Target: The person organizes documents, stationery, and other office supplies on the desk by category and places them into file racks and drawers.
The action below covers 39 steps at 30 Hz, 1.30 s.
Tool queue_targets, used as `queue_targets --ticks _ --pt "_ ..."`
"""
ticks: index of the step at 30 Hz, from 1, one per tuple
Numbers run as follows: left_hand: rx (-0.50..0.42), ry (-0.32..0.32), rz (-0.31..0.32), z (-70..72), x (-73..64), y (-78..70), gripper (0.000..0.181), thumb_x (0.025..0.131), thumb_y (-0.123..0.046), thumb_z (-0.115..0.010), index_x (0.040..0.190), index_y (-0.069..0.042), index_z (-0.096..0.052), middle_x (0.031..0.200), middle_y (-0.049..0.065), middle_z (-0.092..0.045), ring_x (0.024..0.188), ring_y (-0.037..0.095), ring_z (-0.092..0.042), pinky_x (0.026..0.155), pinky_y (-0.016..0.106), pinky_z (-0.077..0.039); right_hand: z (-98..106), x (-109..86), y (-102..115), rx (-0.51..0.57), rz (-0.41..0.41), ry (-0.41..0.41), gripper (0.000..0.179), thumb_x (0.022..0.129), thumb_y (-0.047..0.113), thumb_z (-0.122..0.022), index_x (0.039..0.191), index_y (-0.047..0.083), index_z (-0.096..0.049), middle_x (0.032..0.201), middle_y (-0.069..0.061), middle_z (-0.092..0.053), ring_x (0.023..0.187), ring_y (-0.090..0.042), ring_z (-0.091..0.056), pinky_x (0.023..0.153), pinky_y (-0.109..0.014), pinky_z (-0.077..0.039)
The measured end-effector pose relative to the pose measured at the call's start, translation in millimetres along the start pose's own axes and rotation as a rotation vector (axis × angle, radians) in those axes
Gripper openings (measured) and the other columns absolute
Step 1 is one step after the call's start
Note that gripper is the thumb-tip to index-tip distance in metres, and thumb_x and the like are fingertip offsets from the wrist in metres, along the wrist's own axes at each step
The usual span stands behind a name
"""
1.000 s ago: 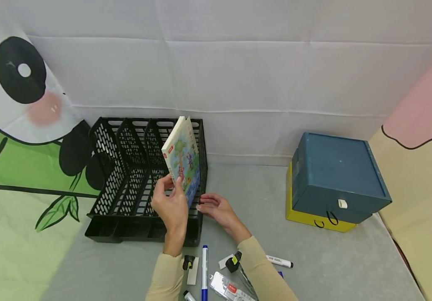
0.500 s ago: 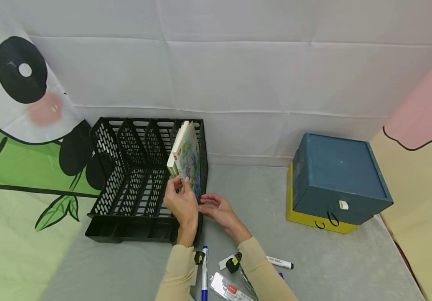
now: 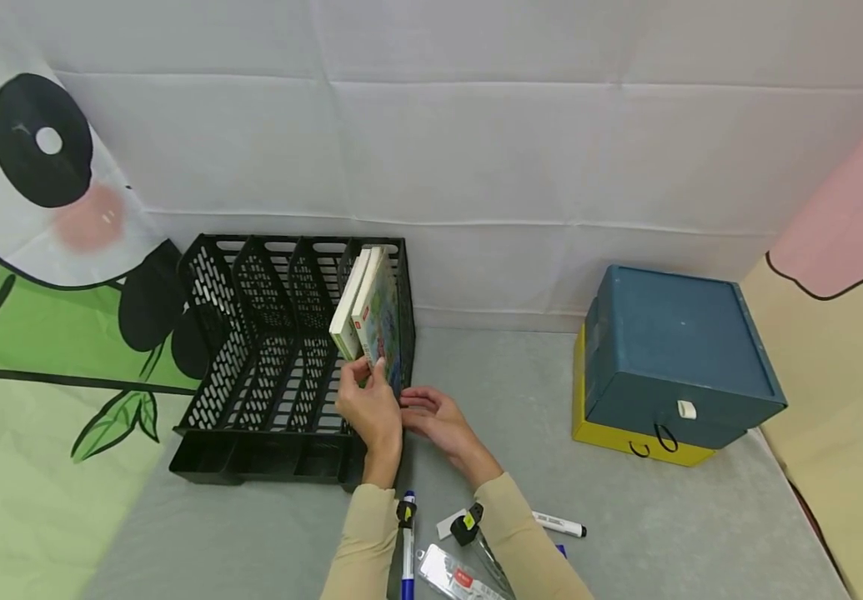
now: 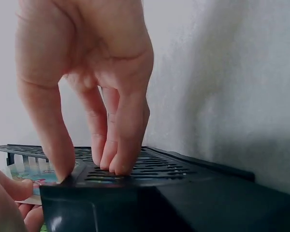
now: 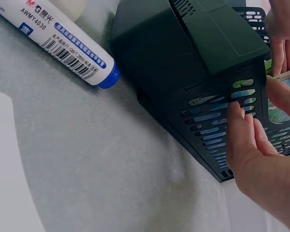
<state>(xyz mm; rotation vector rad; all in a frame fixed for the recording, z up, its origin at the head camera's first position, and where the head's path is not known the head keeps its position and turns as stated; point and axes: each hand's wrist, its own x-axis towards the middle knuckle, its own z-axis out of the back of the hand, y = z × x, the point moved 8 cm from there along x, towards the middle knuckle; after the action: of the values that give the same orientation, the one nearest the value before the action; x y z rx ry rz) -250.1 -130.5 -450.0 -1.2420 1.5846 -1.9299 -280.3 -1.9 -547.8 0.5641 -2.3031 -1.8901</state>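
Observation:
A black mesh desk organizer (image 3: 281,333) stands against the wall. In its rightmost compartment stand two thin books, tilted to the left. My left hand (image 3: 371,408) pinches the lower front edge of the right book (image 3: 377,310), which has a colourful illustrated cover. Beside it, the other cream-edged book (image 3: 347,308) is free of my hands. My right hand (image 3: 442,421) rests its fairly straight fingers on the organizer's right outer side. In the right wrist view, the fingertips touch the slotted panel (image 5: 208,125) while the thumb (image 5: 280,96) lies at its front edge.
A blue-and-white marker (image 3: 408,550) lies between my forearms. A clear package (image 3: 455,575) and another marker (image 3: 559,523) lie around my right sleeve. To the right stands a blue drawer box (image 3: 679,342) above a yellow one (image 3: 596,429). A printed cloth covers the wall.
My left hand has moved right and slightly down with the book, which now sits lower in the right compartment. The second book shows more clearly at its left. My right hand has barely moved.

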Motion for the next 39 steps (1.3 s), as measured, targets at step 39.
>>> queue_targets --ticks 39 --pt "0.221 0.160 -0.175 13.6 8.8 3.9 0.019 0.091 -0.005 -0.077 0.084 0.001 -0.061 0.083 0.016 -0.065 0.070 0.029 -0.069 0.064 0.044 -0.056 0.7 -1.0 -5.1 0.024 -0.021 -0.022 0.047 0.092 0.008 -0.077 0.133 -0.003 -0.059 0.129 -0.018 -0.065 0.110 -0.019 -0.068 0.098 -0.044 -0.054"
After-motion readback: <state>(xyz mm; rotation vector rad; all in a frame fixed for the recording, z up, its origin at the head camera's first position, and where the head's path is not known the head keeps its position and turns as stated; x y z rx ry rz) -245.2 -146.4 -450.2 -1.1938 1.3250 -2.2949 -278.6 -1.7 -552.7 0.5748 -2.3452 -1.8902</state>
